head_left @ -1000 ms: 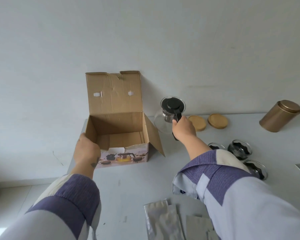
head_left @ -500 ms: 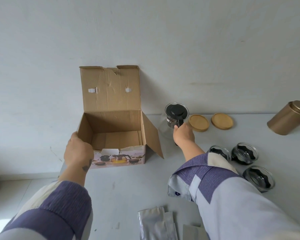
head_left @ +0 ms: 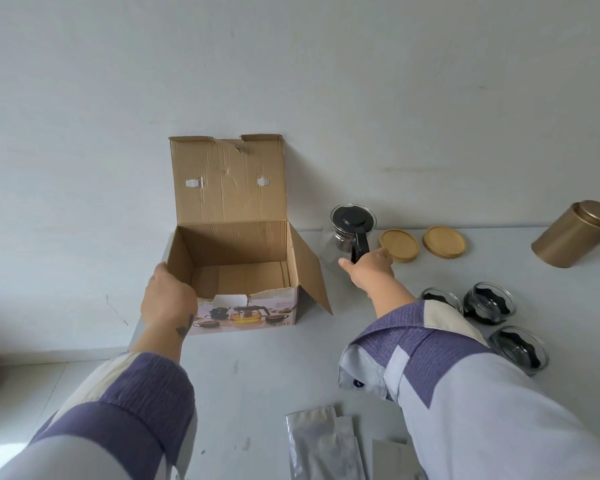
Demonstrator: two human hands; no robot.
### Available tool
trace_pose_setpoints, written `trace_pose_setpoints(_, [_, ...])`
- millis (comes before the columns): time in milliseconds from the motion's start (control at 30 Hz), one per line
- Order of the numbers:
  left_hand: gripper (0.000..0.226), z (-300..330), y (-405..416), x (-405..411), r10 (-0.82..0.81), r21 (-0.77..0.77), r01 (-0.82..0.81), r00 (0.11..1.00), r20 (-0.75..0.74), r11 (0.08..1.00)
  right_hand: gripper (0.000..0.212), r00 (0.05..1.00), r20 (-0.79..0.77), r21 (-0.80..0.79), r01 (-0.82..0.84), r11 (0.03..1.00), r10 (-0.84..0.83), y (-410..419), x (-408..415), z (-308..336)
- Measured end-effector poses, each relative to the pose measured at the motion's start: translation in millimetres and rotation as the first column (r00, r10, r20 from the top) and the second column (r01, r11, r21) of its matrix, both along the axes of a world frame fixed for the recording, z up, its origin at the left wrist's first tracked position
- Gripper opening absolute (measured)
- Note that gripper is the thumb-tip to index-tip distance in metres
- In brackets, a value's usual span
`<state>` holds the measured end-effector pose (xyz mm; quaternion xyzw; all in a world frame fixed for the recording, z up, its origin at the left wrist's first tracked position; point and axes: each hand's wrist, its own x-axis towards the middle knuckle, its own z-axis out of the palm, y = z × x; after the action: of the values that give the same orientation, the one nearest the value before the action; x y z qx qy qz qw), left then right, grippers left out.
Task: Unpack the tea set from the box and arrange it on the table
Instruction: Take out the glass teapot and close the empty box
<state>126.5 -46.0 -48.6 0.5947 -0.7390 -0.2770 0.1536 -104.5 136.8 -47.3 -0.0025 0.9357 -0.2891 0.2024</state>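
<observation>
While the left hand point(head_left: 168, 299) grips the near-left corner of the open cardboard box point(head_left: 243, 271), the glass teapot point(head_left: 352, 233) stands on the table point(head_left: 257, 375) right of it, its black handle touching the loosely opened right hand point(head_left: 369, 268). Box front shows a tea-set picture; its writing is unreadable.

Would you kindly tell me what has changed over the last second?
The right hand has loosened its grip on the handle of the glass teapot, fingers opening; the pot stands on the table. The left hand still holds the cardboard box; coasters and cups are unmoved.
</observation>
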Motion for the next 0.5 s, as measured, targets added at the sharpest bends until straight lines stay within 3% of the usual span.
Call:
trace_pose_setpoints(200, [0.053, 6.6, 2.7, 5.6, -0.044, 0.022, 0.044, 0.999, -0.020, 0.999, 0.065, 0.983, 0.184, -0.042, 0.018, 0.999, -0.010, -0.5, 48.2, -7.6])
trace_pose_setpoints(333, [0.052, 9.7, 7.0, 13.0, -0.054, 0.023, 0.054, 0.998, -0.020, 0.998, 0.063, 0.882, 0.467, -0.113, 0.127, 0.986, -0.060, -9.4, 82.0, -20.8])
trace_pose_setpoints(500, [0.054, 8.0, -1.3, 41.8, -0.036, 0.015, 0.036, 0.999, 0.007, 0.999, 0.038, 0.756, 0.642, -0.411, 0.476, 0.777, -0.124, -21.5, 106.0, -15.5])
